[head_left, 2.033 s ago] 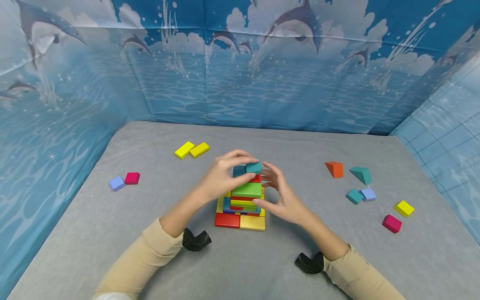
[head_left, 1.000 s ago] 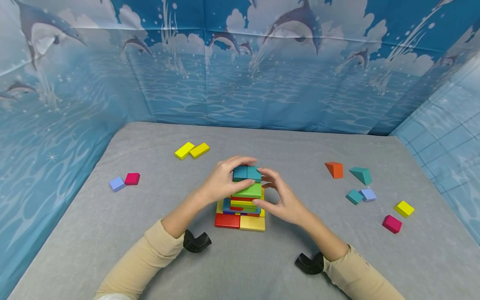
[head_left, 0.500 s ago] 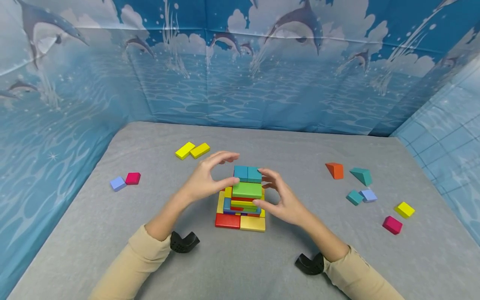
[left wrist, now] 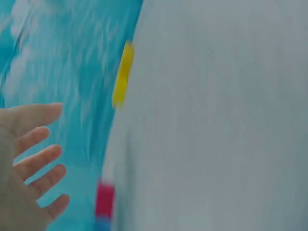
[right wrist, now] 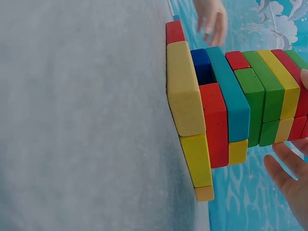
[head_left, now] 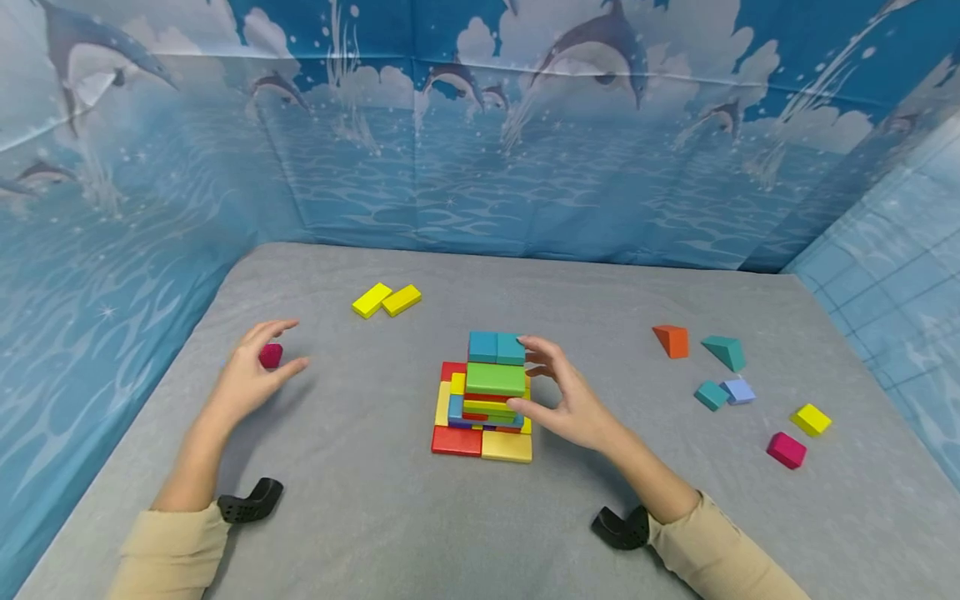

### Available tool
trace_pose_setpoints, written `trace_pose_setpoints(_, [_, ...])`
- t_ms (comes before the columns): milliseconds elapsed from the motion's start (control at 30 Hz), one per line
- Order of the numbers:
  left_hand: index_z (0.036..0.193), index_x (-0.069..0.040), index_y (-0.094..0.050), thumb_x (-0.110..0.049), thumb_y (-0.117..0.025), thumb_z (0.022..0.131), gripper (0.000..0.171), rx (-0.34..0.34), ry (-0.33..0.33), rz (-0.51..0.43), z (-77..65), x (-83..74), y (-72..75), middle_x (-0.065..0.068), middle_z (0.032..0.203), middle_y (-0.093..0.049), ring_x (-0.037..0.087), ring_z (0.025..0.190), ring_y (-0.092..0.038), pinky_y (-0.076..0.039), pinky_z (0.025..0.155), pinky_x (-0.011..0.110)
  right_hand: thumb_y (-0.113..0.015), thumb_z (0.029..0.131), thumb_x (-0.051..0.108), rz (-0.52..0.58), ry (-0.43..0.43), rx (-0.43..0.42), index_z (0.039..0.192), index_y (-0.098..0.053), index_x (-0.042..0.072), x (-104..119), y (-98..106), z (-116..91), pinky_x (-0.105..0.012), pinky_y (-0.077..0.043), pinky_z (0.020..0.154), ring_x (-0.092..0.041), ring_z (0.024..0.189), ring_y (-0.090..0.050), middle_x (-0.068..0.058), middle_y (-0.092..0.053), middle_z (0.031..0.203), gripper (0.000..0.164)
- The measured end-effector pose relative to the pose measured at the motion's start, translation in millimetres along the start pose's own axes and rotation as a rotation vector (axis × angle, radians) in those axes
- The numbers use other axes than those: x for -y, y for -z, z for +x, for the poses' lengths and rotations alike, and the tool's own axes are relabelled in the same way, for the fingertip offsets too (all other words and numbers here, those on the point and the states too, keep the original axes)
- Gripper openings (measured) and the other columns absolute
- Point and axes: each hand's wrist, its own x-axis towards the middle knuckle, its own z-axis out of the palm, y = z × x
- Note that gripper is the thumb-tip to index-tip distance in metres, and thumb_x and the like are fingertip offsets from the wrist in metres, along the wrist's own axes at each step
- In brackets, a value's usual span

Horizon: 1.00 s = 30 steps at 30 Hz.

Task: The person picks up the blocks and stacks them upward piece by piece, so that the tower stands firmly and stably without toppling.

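My left hand [head_left: 251, 375], thumb and fingers spread apart, hovers over the table's left side beside a crimson block [head_left: 271, 356]. Nothing is held in it; the left wrist view shows a blue block [left wrist: 102, 223] against the crimson one, which the hand hides in the head view. A stepped tower of coloured blocks [head_left: 495, 380] stands mid-table, topped by two teal blocks [head_left: 482, 347] side by side. At the tower's right side is my right hand [head_left: 562, 396], fingers slightly bent, thumb by the front layers. In the right wrist view its thumb [right wrist: 304, 79] appears to touch a red block.
Two yellow blocks [head_left: 387, 300] lie at the back left. On the right are an orange wedge [head_left: 673, 342], a teal wedge [head_left: 724, 352], a teal block [head_left: 711, 395], a light blue block [head_left: 738, 391], a yellow block [head_left: 811, 420] and a crimson block [head_left: 787, 450].
The left hand set a teal block beside the other on the tower's top, let go, and moved left to the crimson block. The right hand has stayed at the tower.
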Motion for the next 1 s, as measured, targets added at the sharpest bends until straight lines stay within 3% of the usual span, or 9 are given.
trace_pose_setpoints(200, [0.125, 0.006, -0.048, -0.011, -0.070, 0.078, 0.055, -0.044, 0.115, 0.053, -21.5, 41.1, 26.5, 0.029, 0.123, -0.042, 0.048, 0.113, -0.038, -0.030, 0.089, 0.063, -0.068, 0.072, -0.013, -0.006, -0.004, 0.002, 0.131, -0.028, -0.010, 0.4, 0.8, -0.1, -0.053, -0.043, 0.087, -0.022, 0.113, -0.045, -0.023, -0.041, 0.128, 0.071])
trace_pose_setpoints(333, [0.121, 0.009, -0.049, -0.009, -0.070, 0.077, 0.052, -0.062, 0.136, 0.114, -32.0, 56.3, 31.9, 0.029, 0.112, -0.047, 0.042, 0.102, -0.045, -0.034, 0.083, 0.055, -0.068, 0.072, -0.013, -0.009, -0.004, 0.003, 0.131, -0.028, -0.010, 0.7, 0.9, -0.3, -0.053, -0.043, 0.086, -0.025, 0.113, -0.046, -0.023, -0.041, 0.128, 0.071])
trace_pose_setpoints(467, [0.115, 0.012, -0.052, -0.003, -0.069, 0.076, 0.045, -0.082, 0.123, 0.155, -36.0, 61.2, 31.8, 0.028, 0.099, -0.051, 0.037, 0.088, -0.048, -0.037, 0.076, 0.050, -0.068, 0.072, -0.013, -0.005, -0.011, 0.005, 0.131, -0.028, -0.010, 1.2, 1.2, 0.1, -0.053, -0.043, 0.087, -0.028, 0.113, -0.046, -0.023, -0.041, 0.127, 0.071])
trace_pose_setpoints(700, [0.113, 0.010, -0.055, -0.003, -0.067, 0.079, 0.038, -0.106, 0.140, 0.194, -35.9, 62.7, 31.6, 0.026, 0.098, -0.054, 0.033, 0.085, -0.049, -0.037, 0.071, 0.031, -0.068, 0.072, -0.012, -0.004, -0.019, 0.009, 0.131, -0.028, -0.009, 2.7, 1.2, 0.9, -0.054, -0.043, 0.087, -0.030, 0.113, -0.045, -0.023, -0.041, 0.128, 0.071])
trace_pose_setpoints(1000, [0.118, 0.010, -0.052, -0.004, -0.065, 0.082, 0.041, -0.075, 0.116, 0.184, -34.2, 68.2, 28.1, 0.026, 0.098, -0.049, 0.032, 0.084, -0.045, -0.033, 0.067, 0.033, -0.068, 0.073, -0.011, 0.000, -0.030, 0.006, 0.131, -0.028, -0.009, 3.4, 1.5, 0.6, -0.053, -0.043, 0.087, -0.027, 0.113, -0.045, -0.023, -0.040, 0.129, 0.071])
